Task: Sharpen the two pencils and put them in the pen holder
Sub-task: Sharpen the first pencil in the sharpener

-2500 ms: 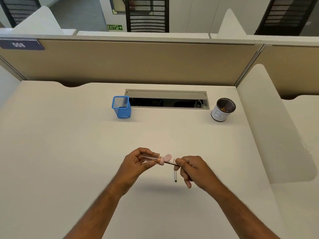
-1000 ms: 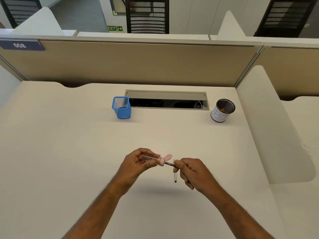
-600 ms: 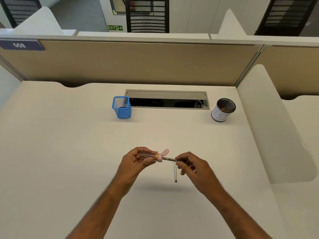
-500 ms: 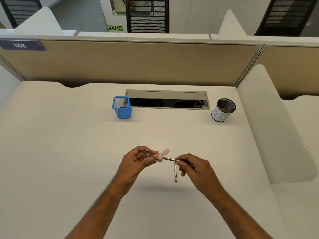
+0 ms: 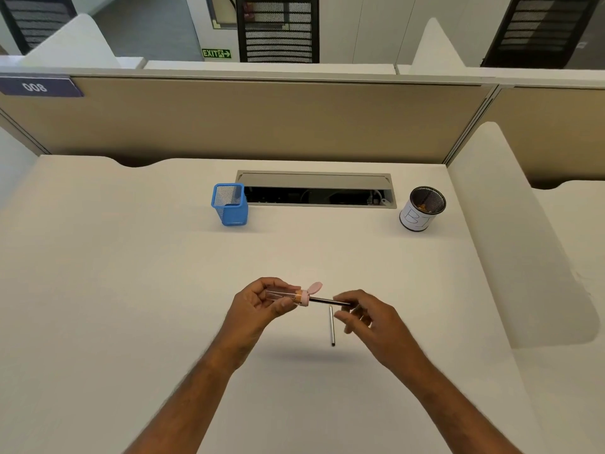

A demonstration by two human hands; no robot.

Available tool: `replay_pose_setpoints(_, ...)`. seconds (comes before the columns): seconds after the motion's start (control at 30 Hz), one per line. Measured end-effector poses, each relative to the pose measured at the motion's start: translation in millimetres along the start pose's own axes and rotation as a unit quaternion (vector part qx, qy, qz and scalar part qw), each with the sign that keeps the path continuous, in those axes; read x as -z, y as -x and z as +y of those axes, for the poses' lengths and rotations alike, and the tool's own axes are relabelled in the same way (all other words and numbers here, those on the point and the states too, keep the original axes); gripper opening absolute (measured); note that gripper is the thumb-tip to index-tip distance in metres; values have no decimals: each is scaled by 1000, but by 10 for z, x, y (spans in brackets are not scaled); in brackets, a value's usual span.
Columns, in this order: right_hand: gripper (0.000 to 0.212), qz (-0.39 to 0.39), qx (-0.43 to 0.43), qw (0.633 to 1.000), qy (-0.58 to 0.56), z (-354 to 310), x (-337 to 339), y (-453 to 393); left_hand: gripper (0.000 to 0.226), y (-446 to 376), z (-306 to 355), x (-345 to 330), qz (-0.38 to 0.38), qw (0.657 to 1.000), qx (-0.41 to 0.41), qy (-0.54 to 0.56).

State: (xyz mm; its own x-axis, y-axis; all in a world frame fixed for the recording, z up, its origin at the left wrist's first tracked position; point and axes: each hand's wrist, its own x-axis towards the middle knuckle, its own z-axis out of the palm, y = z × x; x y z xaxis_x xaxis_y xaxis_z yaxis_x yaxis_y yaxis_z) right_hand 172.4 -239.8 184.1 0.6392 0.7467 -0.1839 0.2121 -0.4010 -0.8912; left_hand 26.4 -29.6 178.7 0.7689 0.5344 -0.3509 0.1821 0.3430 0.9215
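My left hand holds a clear tube sharpener with a pink collar and an open pink flap. A dark pencil sticks into the sharpener's collar and points right. My right hand pinches the pencil's free end with thumb and forefinger, the other fingers spread. A second dark pencil lies on the desk just below, pointing towards me. The blue mesh pen holder stands at the back, left of centre, with nothing showing above its rim.
A black mesh cup wrapped in white paper holds orange bits at the back right. An open cable tray is set into the desk between the two holders. A beige partition closes the back; a white divider runs along the right side.
Both hands rose slightly and drew apart, so more of the pencil shows between sharpener and right hand. The right fingers went from curled to spread. The pencil on the desk stayed put.
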Motion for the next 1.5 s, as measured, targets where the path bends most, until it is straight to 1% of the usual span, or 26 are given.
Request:
replay_pose_setpoints(0.07,12,24,32,999,26,-5,-14,12,35,8,0,-10,-4,1000,-1,7)
replay_pose_setpoints(0.17,11,21,55,997,42,7,-5,3,33,19,-17,-16,-9,1000,5,25)
replay_pose_setpoints(0.2,15,14,48,998,33,2,-6,-6,32,19,-23,-12,-11,1000,7,27)
replay_pose_setpoints(0.3,30,-17,-6,1000,4,-11,-28,-38,32,22,-14,-9,-17,1000,12,13)
replay_pose_setpoints(0.4,36,-33,-32,999,-29,-20,-33,-38,35,37,0,-12,-17,1000,15,0)
replay_pose_setpoints(0.47,31,-32,-25,998,-50,-12,-35,-30,35,48,-10,-4,-12,1000,14,2)
replay_pose_setpoints(0.53,14,-28,-16,998,-55,0,-40,-23,33,49,-32,4,-7,1000,10,5)
replay_pose_setpoints(0.6,20,-14,-8,999,-39,18,-64,-20,30,46,-48,11,-2,1000,9,3)
replay_pose_setpoints(0.67,16,7,6,1000,-25,13,-86,-7,29,47,-53,3,-1,1000,8,2)
replay_pose_setpoints(0.73,13,22,11,999,-24,-2,-90,14,32,51,-49,-9,-3,1000,8,6)
replay_pose_setpoints(0.83,11,14,9,999,-35,-16,-78,15,29,45,-55,-2,-10,1000,12,2)
replay_pose_setpoints(0.93,25,-5,-28,999,-45,-38,-64,-19,26,39,-47,4,-17,999,16,-27)
replay_pose_setpoints(1.0,36,-34,-65,996,-57,-38,-44,-42,26,41,-25,4,-28,998,14,-46)
replay_pose_setpoints(1.1,44,-107,-141,975,-133,-36,20,-60,26,23,-12,76,-58,996,8,-70)
replay_pose_setpoints(1.17,45,-137,-173,962,-162,-34,87,-50,26,0,-13,131,-73,994,2,-76)
replay_pose_setpoints(1.33,44,-131,-180,958,-180,44,130,17,26,-3,-32,176,-29,999,0,-38)
replay_pose_setpoints(1.5,43,-120,-175,958,-193,99,71,83,36,14,-92,234,-14,1000,-4,21)
